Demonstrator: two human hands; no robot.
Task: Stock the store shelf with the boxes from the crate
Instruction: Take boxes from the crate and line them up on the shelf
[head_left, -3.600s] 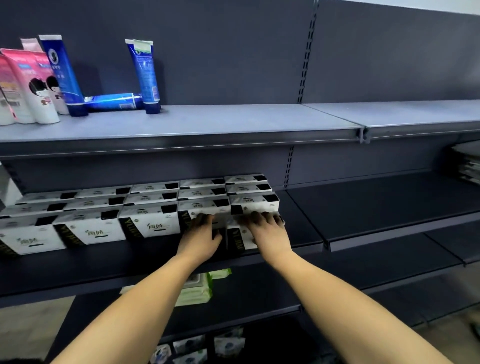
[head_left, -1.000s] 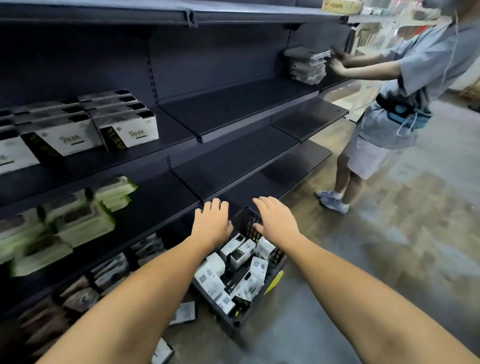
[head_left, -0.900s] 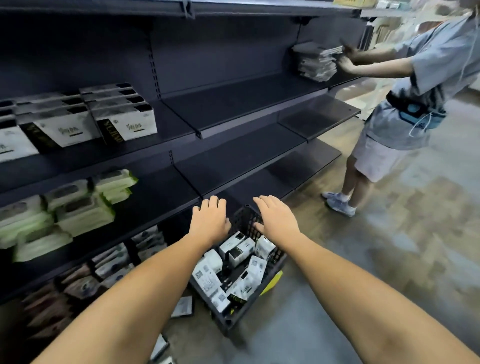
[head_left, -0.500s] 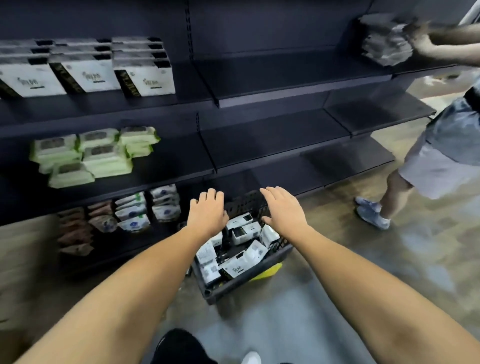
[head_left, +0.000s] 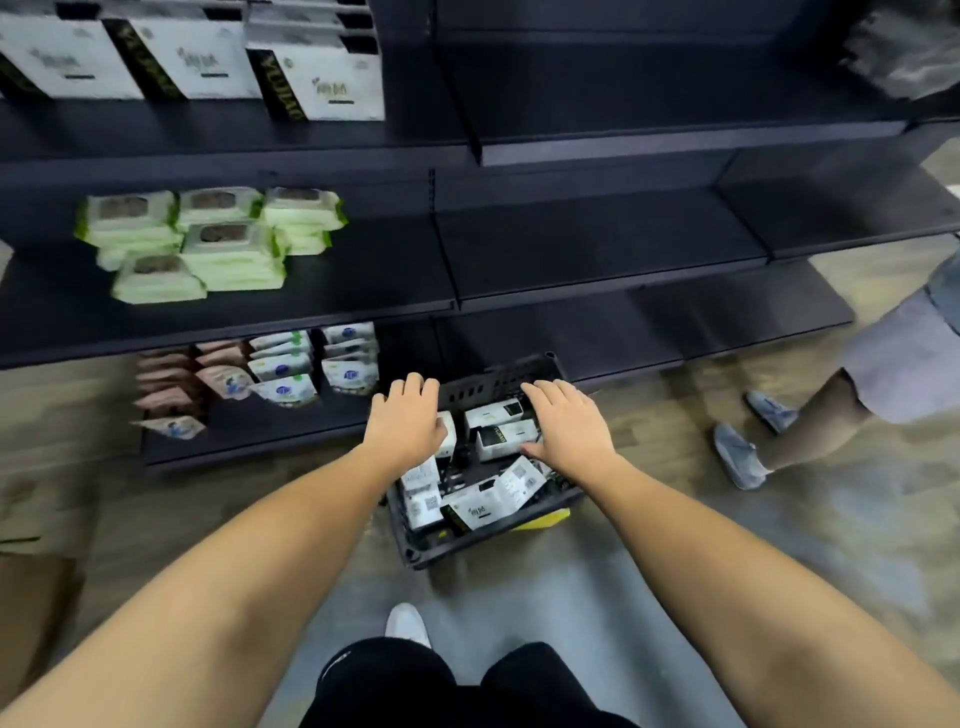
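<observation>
Both hands reach palm-down into the dark plastic crate (head_left: 470, 546) on the floor in front of the bottom shelf. Left hand (head_left: 408, 422) is spread flat, fingers relaxed, over a white box at the crate's left side. Right hand (head_left: 570, 422) is also flat with straight fingers, over two black-and-white boxes (head_left: 500, 439). Neither hand grips anything; can't tell whether they touch the boxes. More boxes (head_left: 488, 503) lie jumbled in the crate's near half. Matching stocked boxes (head_left: 322, 78) stand in a row on the upper shelf (head_left: 597, 119), left. Green wipe packs (head_left: 223, 244) are one shelf lower, pouches (head_left: 283, 366) on the bottom shelf. Another person's leg (head_left: 815, 415) is at right.
</observation>
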